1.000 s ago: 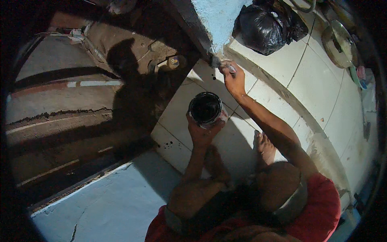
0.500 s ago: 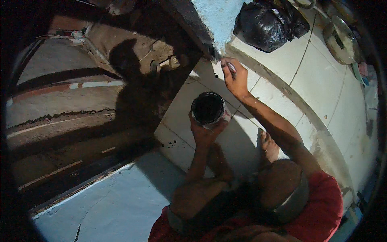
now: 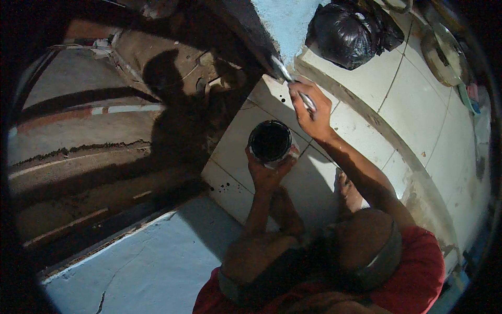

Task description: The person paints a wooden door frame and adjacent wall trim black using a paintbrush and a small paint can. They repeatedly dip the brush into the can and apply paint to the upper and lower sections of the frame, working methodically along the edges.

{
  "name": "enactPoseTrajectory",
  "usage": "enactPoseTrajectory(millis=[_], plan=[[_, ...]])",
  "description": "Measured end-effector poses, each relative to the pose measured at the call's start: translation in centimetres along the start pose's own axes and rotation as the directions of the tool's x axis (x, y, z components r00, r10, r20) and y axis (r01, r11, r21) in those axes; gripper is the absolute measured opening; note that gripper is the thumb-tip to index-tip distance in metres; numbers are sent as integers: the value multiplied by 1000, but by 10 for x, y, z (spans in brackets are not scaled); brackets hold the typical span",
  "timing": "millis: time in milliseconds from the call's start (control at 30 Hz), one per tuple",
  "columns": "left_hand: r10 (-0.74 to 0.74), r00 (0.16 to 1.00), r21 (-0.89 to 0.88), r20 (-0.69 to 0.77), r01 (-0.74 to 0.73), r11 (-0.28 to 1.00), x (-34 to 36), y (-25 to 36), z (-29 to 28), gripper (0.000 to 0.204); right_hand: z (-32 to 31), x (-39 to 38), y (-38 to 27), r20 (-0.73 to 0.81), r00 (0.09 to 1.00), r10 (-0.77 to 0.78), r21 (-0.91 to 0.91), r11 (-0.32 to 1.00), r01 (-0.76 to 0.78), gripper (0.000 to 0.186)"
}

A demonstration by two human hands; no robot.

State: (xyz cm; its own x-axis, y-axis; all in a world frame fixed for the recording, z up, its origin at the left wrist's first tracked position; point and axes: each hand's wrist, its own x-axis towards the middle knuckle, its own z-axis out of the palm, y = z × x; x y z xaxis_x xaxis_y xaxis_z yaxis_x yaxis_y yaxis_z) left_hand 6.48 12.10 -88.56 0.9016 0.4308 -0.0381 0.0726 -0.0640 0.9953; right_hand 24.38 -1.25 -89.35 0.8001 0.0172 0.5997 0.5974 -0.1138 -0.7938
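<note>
My right hand [image 3: 311, 107] grips a paintbrush [image 3: 283, 68] with a pale handle, raised to the dark-painted lower edge [image 3: 256, 47] of a light blue pillar [image 3: 282, 23]. The bristles look dark and are hard to make out against that edge. Below and left of it, my left hand [image 3: 266, 170] is wrapped round a tin [image 3: 270, 140] of black paint, held over white floor tiles [image 3: 235, 162] that carry scattered black drops [image 3: 219, 186]. My bare feet [image 3: 349, 191] rest on these tiles.
A black plastic bag [image 3: 345, 36] sits beside the pillar, on tiles along a low step [image 3: 366, 110]. A metal pan [image 3: 439, 60] lies at the far right. The tiles drop off at the left toward darker ground [image 3: 78, 136] with a sandal. A blue painted surface [image 3: 130, 261] spans the lower left.
My right hand has moved down and right, and more of the brush now shows, tilted along the pillar's edge. The left hand and tin have shifted only slightly rightward.
</note>
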Motion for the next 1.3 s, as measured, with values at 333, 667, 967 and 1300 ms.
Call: enactPoseTrajectory(millis=[333, 667, 967, 1300], plan=[[-81, 997, -19, 20, 81, 997, -3, 1, 2, 106, 31, -26, 67, 28, 700, 713, 297, 663, -687, 17], [-69, 998, 31, 7, 69, 997, -3, -3, 0, 111, 23, -25, 63, 46, 660, 750, 188, 642, -743, 18], [22, 1000, 83, 2, -23, 996, -3, -2, -1, 113, 20, -41, 54, -20, 717, 697, 240, 699, -674, 18], [-4, 1000, 23, 24, 3, 1000, -3, -6, -4, 109, 21, -35, 51, 10, 855, 519, 90, 851, -517, 17]])
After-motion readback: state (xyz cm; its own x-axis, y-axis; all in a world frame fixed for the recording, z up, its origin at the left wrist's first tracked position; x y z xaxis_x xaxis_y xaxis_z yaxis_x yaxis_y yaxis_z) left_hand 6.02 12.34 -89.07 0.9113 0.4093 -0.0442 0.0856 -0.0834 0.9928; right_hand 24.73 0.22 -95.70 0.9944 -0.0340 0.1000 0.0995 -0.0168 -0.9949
